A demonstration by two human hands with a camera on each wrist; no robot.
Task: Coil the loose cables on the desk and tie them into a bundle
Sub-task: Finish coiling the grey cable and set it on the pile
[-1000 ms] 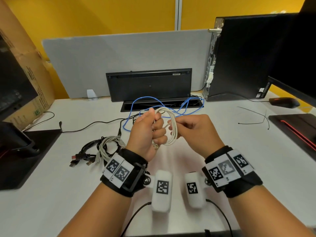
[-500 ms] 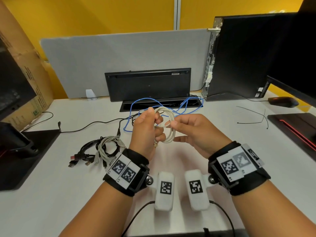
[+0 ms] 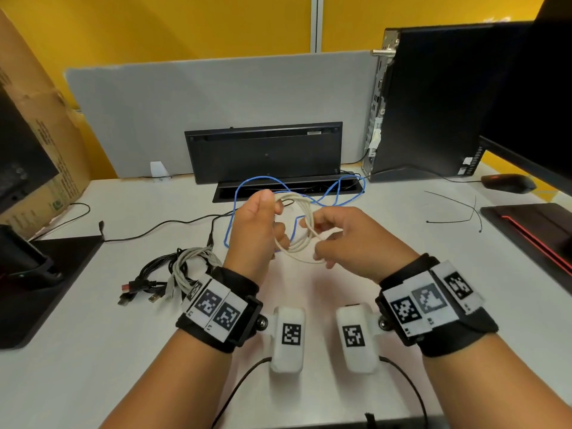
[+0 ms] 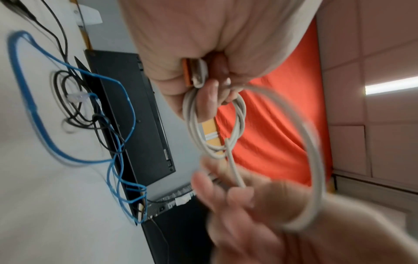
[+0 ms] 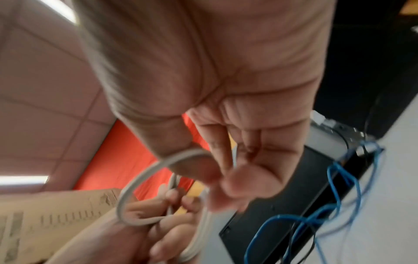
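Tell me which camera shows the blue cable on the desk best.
The head view: the blue cable lies sharp across the desk, though the left hand and right hand cover part of it. The left wrist view shows its loops blurred and sideways. The right wrist view catches only a blurred stretch.

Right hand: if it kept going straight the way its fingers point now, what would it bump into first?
Probably the white cable coil right at the right hand's fingertips, then the left hand holding it; depth is hard to judge.
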